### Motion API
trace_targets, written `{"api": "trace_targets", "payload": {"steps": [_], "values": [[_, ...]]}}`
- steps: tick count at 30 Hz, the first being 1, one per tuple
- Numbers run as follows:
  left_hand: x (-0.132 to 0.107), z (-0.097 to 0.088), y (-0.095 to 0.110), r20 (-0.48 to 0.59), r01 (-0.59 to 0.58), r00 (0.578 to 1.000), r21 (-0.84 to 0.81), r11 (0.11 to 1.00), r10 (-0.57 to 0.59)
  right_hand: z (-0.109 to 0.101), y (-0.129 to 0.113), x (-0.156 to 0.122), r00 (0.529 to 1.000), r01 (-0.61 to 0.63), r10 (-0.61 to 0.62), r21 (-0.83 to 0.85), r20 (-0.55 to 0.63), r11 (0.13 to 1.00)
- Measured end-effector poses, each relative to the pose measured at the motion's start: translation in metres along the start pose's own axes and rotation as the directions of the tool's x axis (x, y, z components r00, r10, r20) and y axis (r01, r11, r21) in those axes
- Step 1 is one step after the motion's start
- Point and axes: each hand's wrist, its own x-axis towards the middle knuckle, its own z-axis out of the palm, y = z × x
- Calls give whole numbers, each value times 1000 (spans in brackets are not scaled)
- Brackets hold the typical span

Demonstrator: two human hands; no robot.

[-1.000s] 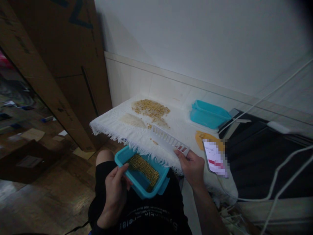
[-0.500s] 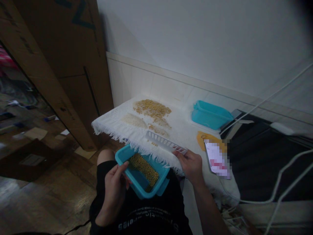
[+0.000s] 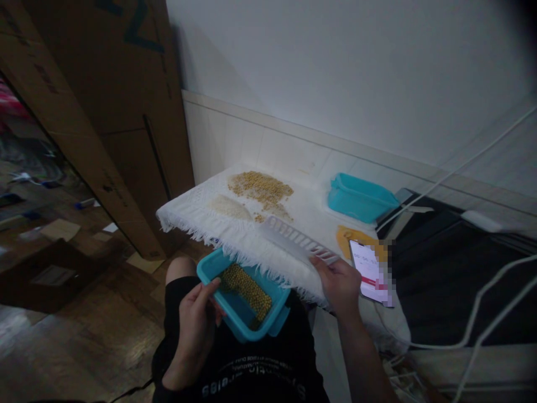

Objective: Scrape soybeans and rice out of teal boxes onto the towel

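Observation:
My left hand (image 3: 199, 313) is closed on the near-left rim of a blue plastic bin (image 3: 232, 313), which rests on my lap below the table edge. Yellow soybeans (image 3: 247, 285) lie inside it. In my right hand (image 3: 339, 282) is one end of a white slotted plastic strip (image 3: 293, 239), slightly blurred. It extends leftward over the cloth, its far end close to a spread of loose soybeans (image 3: 262, 187). Left of that end is a low heap of pale, rice-like grains (image 3: 229, 206).
A white fringed cloth (image 3: 188, 210) covers the table. A second blue bin (image 3: 361, 198) stands near the wall. To the right are an orange-yellow cloth-like item (image 3: 346, 238), a phone (image 3: 369, 271) and white cables (image 3: 474, 319). A tall cardboard box (image 3: 138, 140) borders the left side.
My right hand has moved the slotted strip a little to the right, from near the front edge. The few beans beside it no longer show there. My left hand and the bin are still.

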Motion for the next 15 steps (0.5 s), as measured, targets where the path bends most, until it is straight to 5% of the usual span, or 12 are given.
{"api": "trace_targets", "payload": {"steps": [4,15], "values": [[-1,2,0,-2,0,1000,-16,1000,0,2,13,16,995,-35,29,-63,-96,997],[-1,2,-2,-2,18,1000,-8,1000,-18,9,16,21,1000,-10,12,-161,15,987]]}}
